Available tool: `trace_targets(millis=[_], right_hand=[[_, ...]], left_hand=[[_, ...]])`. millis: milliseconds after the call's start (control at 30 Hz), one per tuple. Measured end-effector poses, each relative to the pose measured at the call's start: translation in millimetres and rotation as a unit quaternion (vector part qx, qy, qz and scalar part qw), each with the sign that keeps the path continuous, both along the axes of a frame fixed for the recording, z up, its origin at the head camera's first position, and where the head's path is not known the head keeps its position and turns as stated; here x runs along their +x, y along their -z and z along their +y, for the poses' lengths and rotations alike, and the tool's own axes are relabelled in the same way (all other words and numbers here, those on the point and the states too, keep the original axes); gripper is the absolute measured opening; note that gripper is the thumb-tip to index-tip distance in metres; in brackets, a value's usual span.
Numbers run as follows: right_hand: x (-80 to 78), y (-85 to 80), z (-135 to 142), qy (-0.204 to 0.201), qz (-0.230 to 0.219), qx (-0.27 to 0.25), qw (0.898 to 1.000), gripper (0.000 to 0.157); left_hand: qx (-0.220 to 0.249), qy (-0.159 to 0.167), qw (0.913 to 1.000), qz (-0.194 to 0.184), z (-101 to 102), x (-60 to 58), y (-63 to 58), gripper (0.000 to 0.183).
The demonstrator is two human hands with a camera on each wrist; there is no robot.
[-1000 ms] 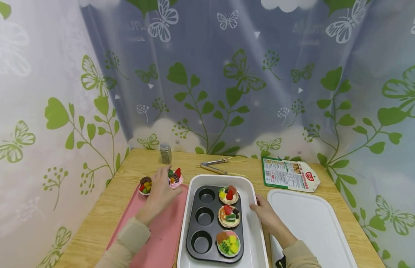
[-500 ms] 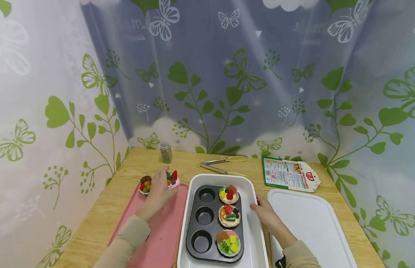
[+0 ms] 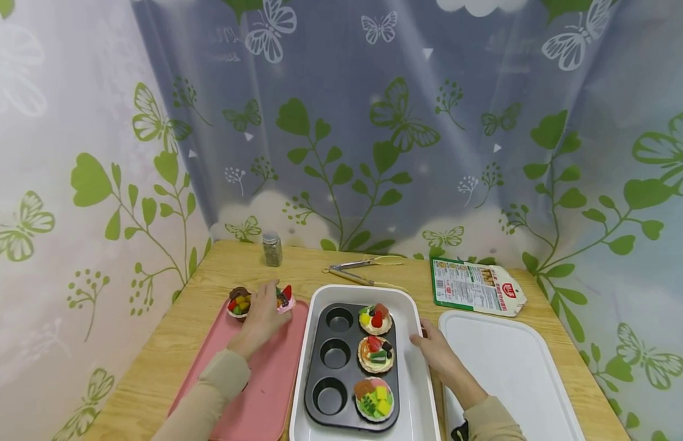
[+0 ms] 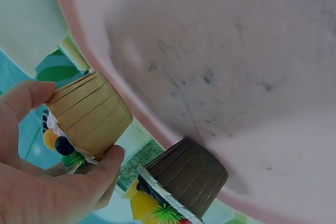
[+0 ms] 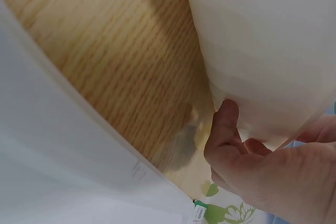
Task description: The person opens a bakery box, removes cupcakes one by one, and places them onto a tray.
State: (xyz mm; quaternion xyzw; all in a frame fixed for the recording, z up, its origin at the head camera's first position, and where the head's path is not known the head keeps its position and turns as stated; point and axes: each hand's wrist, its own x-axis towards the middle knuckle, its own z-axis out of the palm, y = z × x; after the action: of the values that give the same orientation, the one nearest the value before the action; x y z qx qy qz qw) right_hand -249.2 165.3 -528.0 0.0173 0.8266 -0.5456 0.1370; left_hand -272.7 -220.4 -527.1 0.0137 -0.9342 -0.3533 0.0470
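In the left wrist view my left hand (image 4: 63, 187) pinches a fruit-topped cupcake (image 4: 93, 115) in a pale yellow pleated cup, thumb on one side and fingers on the other. A second fruit cupcake (image 4: 186, 177), in a dark brown cup, stands close beside it at the end of the pink tray (image 3: 258, 386). From the head view, my left hand partly hides both. My right hand (image 3: 440, 355) grips the right side wall of a deep white tray (image 3: 421, 380). Inside that tray lies a dark muffin pan (image 3: 351, 422), with fruit tarts (image 3: 376, 354) filling its right column.
A spice jar (image 3: 272, 250) stands at the back left. Metal tongs (image 3: 354, 272) lie behind the white tray, and a printed food packet (image 3: 476, 286) lies at the back right. To the right is a flat white tray (image 3: 506, 367) on the wooden table.
My left hand has moved slightly left and toward me, and the cupcake at its fingers has shifted the same way. The right hand stays on the white tray's side.
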Motion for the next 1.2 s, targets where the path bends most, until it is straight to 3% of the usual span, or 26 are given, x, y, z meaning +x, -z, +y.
trace_targets(millis=[600, 1200], right_hand=[[1.2, -0.2, 0, 0.005, 0.002, 0.002, 1.0, 0.054], [3.3, -0.3, 2, 0.003, 0.003, 0.0, 1.0, 0.053]], left_hand=[[-0.011, 0.007, 0.9999, -0.01, 0, -2.5, 9.6, 0.081], [0.009, 0.007, 0.9998, -0.017, -5, -6.2, 18.3, 0.076]])
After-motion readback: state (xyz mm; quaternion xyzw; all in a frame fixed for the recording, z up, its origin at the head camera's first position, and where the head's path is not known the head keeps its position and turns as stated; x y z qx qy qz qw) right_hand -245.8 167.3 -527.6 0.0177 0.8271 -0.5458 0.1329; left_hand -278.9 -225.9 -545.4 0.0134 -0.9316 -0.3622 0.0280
